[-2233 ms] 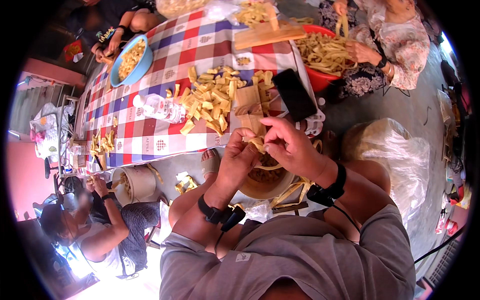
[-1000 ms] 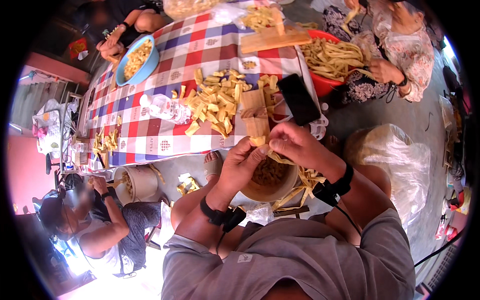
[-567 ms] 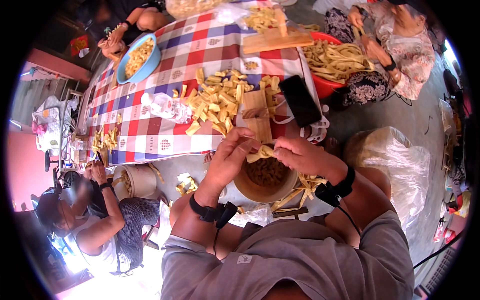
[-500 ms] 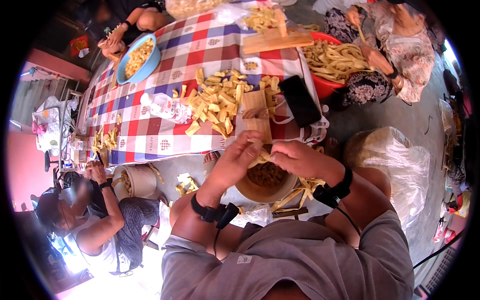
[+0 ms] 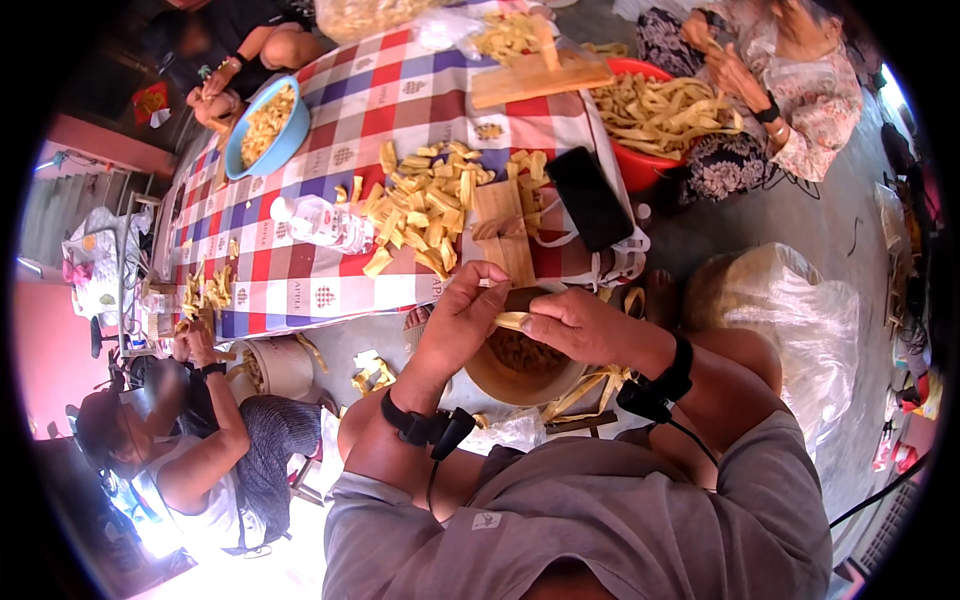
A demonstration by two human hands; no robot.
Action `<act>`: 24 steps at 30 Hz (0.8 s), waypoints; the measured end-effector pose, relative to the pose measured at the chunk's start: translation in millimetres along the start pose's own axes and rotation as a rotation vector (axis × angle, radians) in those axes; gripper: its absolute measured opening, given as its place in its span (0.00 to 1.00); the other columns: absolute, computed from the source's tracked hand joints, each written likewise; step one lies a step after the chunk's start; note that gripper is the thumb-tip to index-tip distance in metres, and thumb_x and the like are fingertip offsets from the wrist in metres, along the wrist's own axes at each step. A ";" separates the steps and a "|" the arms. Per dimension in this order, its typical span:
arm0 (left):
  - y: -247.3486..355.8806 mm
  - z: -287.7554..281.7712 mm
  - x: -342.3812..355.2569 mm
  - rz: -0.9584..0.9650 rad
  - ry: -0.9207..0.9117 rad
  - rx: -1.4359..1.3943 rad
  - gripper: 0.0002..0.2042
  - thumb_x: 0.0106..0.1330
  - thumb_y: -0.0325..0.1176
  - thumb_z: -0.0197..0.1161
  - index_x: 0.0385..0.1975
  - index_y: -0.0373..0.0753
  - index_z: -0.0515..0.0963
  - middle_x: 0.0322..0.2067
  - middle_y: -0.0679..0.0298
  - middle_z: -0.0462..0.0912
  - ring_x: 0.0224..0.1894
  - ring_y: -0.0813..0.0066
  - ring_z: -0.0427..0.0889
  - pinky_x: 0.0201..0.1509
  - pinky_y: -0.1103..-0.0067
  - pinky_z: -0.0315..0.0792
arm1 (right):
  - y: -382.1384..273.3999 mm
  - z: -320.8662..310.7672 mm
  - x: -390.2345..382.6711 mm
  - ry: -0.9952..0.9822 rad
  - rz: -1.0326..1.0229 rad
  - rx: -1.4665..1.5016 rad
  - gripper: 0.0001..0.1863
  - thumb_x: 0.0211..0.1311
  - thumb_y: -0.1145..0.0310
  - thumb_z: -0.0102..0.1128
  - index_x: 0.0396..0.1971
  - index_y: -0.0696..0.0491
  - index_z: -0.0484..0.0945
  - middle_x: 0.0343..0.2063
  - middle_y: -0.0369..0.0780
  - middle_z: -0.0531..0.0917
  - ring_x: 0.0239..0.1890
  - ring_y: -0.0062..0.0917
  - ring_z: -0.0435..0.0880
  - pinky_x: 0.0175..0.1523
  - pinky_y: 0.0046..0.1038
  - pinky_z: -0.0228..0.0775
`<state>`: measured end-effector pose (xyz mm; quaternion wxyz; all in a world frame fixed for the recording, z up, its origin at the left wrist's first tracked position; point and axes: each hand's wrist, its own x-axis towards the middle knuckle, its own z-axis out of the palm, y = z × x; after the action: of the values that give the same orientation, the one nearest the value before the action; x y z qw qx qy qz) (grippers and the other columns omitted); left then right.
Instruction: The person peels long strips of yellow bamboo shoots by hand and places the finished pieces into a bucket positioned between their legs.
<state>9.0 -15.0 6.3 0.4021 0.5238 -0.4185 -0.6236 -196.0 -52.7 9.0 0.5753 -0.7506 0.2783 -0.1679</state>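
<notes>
My left hand [image 5: 468, 310] and my right hand [image 5: 577, 325] meet over a brown bowl [image 5: 520, 372] on my lap. Both pinch a pale yellow strip [image 5: 513, 320]. My right hand also grips a dark knife handle [image 5: 523, 298]. The bowl holds brownish scraps. Just beyond my hands a small wooden cutting board [image 5: 505, 232] lies at the near edge of the checked tablecloth [image 5: 330, 150], beside a heap of cut yellow pieces [image 5: 425, 205]. Black bands sit on both wrists.
A black phone [image 5: 588, 197], a plastic bottle [image 5: 320, 222], a blue bowl [image 5: 262, 128] and a red basin of yellow strips [image 5: 660, 115] are on or by the cloth. Other people sit at the far right, far left and lower left. A large clear bag [image 5: 790, 310] is at my right.
My hands have come down from chest height to just over the brown bowl. They have closed together on the yellow strip.
</notes>
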 end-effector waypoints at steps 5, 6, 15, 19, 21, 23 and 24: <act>-5.1 -6.7 3.4 -0.018 0.024 -0.104 0.05 0.73 0.26 0.52 0.45 0.43 0.68 0.24 0.77 0.69 0.23 0.91 0.63 0.25 0.89 0.56 | -9.3 6.2 -3.5 0.059 -0.006 0.007 0.18 0.67 0.60 0.54 0.26 0.61 0.73 0.19 0.51 0.73 0.21 0.42 0.71 0.31 0.37 0.65; -3.0 -5.6 4.3 -0.027 0.053 -0.089 0.05 0.73 0.26 0.52 0.45 0.42 0.68 0.24 0.77 0.68 0.22 0.92 0.63 0.25 0.89 0.56 | -9.3 6.4 -3.5 0.065 0.009 -0.010 0.18 0.67 0.60 0.54 0.26 0.61 0.73 0.19 0.51 0.73 0.21 0.42 0.71 0.31 0.38 0.65; -15.1 -9.1 24.4 0.095 0.214 -0.090 0.02 0.71 0.28 0.56 0.39 0.43 0.71 0.24 0.76 0.71 0.22 0.90 0.64 0.25 0.88 0.58 | 25.0 -4.7 18.4 0.254 0.039 -0.006 0.14 0.65 0.63 0.58 0.28 0.61 0.75 0.18 0.47 0.76 0.22 0.28 0.77 0.30 0.33 0.67; -19.3 -12.7 28.0 0.146 0.195 -0.106 0.02 0.69 0.28 0.58 0.38 0.43 0.72 0.26 0.75 0.72 0.22 0.89 0.64 0.26 0.87 0.59 | 25.1 -9.3 28.7 0.400 0.025 -0.078 0.11 0.64 0.66 0.58 0.31 0.60 0.77 0.21 0.46 0.79 0.24 0.29 0.80 0.33 0.31 0.70; -24.6 -13.6 31.2 0.179 0.191 -0.093 0.03 0.69 0.28 0.58 0.38 0.43 0.72 0.26 0.75 0.72 0.22 0.89 0.64 0.26 0.87 0.59 | 29.4 -7.1 33.1 0.463 0.021 -0.061 0.09 0.63 0.68 0.58 0.31 0.60 0.77 0.21 0.46 0.80 0.25 0.29 0.81 0.34 0.31 0.71; -25.5 -14.3 33.2 0.197 0.193 -0.095 0.03 0.69 0.28 0.58 0.38 0.43 0.73 0.26 0.75 0.72 0.23 0.89 0.65 0.27 0.87 0.59 | 32.5 -5.2 37.1 0.506 -0.006 -0.060 0.08 0.63 0.69 0.57 0.32 0.59 0.76 0.22 0.46 0.80 0.26 0.30 0.82 0.34 0.31 0.72; -26.9 -15.6 33.8 0.182 0.203 -0.079 0.03 0.69 0.27 0.58 0.39 0.42 0.73 0.28 0.74 0.73 0.26 0.88 0.66 0.30 0.87 0.61 | 34.2 -4.1 39.3 0.527 -0.020 -0.060 0.07 0.62 0.70 0.57 0.33 0.59 0.76 0.22 0.46 0.80 0.27 0.31 0.82 0.34 0.31 0.72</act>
<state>18.4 -39.6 -31.4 0.5178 0.5278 -0.3965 -0.5442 -175.0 -86.1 -25.3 0.4589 -0.7003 0.4160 -0.3548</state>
